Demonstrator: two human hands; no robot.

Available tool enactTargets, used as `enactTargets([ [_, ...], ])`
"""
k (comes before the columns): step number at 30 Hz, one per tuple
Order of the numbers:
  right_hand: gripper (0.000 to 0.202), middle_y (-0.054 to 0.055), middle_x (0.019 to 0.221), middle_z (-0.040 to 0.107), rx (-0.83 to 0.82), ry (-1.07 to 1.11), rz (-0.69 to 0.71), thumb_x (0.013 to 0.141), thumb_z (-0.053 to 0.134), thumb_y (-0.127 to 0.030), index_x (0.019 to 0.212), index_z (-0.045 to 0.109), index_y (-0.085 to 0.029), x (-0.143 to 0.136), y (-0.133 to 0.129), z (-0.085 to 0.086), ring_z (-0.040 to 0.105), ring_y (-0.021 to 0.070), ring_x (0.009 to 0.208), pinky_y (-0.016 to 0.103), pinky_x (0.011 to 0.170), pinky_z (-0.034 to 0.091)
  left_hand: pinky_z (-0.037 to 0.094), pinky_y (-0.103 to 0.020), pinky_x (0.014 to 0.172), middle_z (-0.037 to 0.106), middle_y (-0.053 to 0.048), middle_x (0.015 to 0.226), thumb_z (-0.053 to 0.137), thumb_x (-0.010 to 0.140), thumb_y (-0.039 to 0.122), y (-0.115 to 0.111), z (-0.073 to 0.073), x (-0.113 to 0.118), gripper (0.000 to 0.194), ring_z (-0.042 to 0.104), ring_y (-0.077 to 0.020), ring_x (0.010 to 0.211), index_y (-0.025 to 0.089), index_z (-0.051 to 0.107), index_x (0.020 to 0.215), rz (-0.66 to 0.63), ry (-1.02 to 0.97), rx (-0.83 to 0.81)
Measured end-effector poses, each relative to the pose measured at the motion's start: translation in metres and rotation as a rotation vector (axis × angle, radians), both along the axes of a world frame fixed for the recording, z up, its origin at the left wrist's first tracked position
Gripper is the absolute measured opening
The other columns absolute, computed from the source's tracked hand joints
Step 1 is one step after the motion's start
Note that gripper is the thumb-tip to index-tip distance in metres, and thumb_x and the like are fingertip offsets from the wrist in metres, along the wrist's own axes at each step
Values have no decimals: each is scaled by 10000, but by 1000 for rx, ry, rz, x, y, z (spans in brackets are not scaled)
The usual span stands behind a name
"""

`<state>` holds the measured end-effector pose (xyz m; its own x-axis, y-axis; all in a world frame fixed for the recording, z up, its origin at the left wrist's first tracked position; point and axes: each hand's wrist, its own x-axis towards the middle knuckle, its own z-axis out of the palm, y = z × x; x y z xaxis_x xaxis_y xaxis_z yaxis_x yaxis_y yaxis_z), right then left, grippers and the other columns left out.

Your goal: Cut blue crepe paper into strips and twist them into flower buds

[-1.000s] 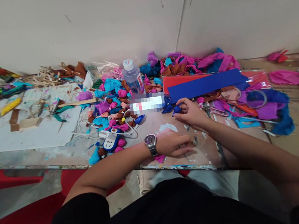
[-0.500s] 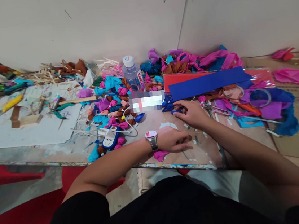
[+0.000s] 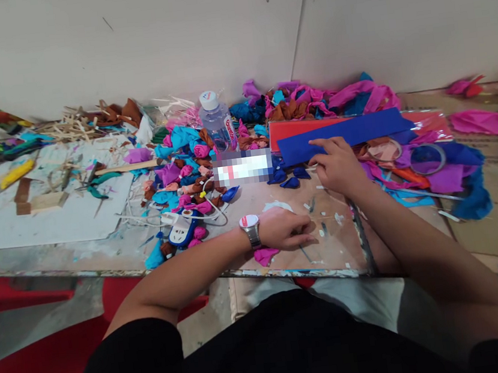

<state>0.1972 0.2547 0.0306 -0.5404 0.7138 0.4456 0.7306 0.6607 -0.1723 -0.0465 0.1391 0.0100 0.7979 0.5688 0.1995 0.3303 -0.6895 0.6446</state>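
Observation:
My right hand (image 3: pixel 341 166) is over the lower edge of a long blue crepe-paper strip (image 3: pixel 356 134), its index finger stretched out across it and its fingers apart. Whether the fingertips press on the strip I cannot tell. Small twisted blue paper pieces (image 3: pixel 289 183) lie just left of that hand. My left hand (image 3: pixel 284 227), with a watch (image 3: pixel 250 225) on the wrist, rests on the table board, fingers loosely bent and apart with nothing visible in them. A pink paper scrap (image 3: pixel 265 256) lies below it. Under the blue strip sits an orange-red sheet pack (image 3: pixel 285 132).
A water bottle (image 3: pixel 218 124) stands among many bunched paper pieces (image 3: pixel 183 137). Left of them are a power strip (image 3: pixel 180 230) with a white cable, a hammer (image 3: pixel 128 167), pliers (image 3: pixel 99 191) and a yellow cutter knife (image 3: pixel 15 174). A tape roll (image 3: pixel 428 159) lies on the right.
My right hand has moved up and right, from the small blue pieces to the blue strip. A blue piece now lies free on the table. My left hand stays in place.

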Motion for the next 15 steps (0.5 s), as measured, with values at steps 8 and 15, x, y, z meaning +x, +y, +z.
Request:
enactTargets([
  [8, 431, 158, 1477, 758, 40, -35, -78, 986, 558, -176, 1344, 788, -111, 10, 3, -4, 640, 410, 1298, 638, 1111, 507, 311, -292, 595, 714, -17, 715, 545, 1072, 645, 0, 3, 0, 449, 598, -146, 602, 234, 639, 918, 12, 35, -32],
  [15, 585, 179, 1582, 647, 188, 186, -168, 984, 597, -285, 1563, 620, -205, 23, 5, 23, 533, 420, 1534, 703, 1266, 444, 347, -279, 649, 654, 33, 725, 924, 831, 538, 8, 41, -16, 431, 559, -138, 682, 229, 626, 872, -324, 305, -287],
])
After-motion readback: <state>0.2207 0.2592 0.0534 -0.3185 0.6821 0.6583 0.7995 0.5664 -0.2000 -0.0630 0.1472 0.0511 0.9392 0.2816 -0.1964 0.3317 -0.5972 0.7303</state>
